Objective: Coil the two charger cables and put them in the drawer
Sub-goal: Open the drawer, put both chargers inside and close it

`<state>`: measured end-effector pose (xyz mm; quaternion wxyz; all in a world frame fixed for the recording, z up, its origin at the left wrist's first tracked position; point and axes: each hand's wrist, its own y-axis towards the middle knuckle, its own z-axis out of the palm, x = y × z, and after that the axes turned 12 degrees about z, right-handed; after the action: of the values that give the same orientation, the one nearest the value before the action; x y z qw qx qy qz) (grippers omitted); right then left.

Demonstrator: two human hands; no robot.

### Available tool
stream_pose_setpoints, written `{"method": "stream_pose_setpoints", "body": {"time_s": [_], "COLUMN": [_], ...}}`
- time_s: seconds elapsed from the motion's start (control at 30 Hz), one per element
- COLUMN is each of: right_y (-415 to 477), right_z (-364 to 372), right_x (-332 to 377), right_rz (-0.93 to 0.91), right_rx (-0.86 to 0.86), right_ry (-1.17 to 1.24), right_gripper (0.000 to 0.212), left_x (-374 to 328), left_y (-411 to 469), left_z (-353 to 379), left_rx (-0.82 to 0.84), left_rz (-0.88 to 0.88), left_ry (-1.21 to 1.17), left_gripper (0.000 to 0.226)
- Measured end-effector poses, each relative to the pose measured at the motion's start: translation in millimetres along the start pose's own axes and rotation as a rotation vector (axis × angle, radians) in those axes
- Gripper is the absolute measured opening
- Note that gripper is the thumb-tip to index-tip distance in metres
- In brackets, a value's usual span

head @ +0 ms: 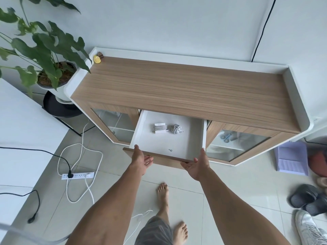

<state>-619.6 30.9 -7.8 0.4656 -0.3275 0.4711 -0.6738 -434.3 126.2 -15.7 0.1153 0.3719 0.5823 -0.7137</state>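
While I watched the head view from my remote station, the only writing I could find was a small dark mark [170,150] on the white floor of the drawer [204,135], shaped like a letter p and too small for me to read with certainty. The drawer stood open at the middle of the wood-topped cabinet [177,85], at six o'clock from its top. Both cables lay inside, toward the twelve o'clock end of the drawer floor, just beside each other but apart. The first charger cable [160,128], at nine o'clock of the pair, was wound in flat grey-white loops with white blocks above and below. The second charger cable [176,129], at three o'clock, was a tighter, rounder bundle of grey-and-white striped cord. The left hand [141,159] held the drawer front near its seven o'clock corner, thumb over the top edge, fingers against the face. The right hand [196,165] held the five o'clock corner, palm turned up — the two hands well apart. A white power strip [77,175] lay on the tiles at eight o'clock.
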Motion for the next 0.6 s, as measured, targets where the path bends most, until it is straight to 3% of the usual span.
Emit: {"method": "stream_pose_setpoints", "body": {"time_s": [0.5, 0.6], "right_y": [14, 18], "right_z": [56, 69], "right_x": [50, 63], "right_rz": [-0.089, -0.128], "right_rx": [-0.096, -0.113], "right_ry": [-0.025, -0.037], "right_gripper": [0.076, 0.066], "left_x": [-46, -56], "left_y": [50, 61], "left_z": [53, 65], "left_rx": [0.038, 0.037], "left_rz": [-0.032, -0.034], "left_ry": [0.029, 0.037], "left_gripper": [0.067, 0.069]}}
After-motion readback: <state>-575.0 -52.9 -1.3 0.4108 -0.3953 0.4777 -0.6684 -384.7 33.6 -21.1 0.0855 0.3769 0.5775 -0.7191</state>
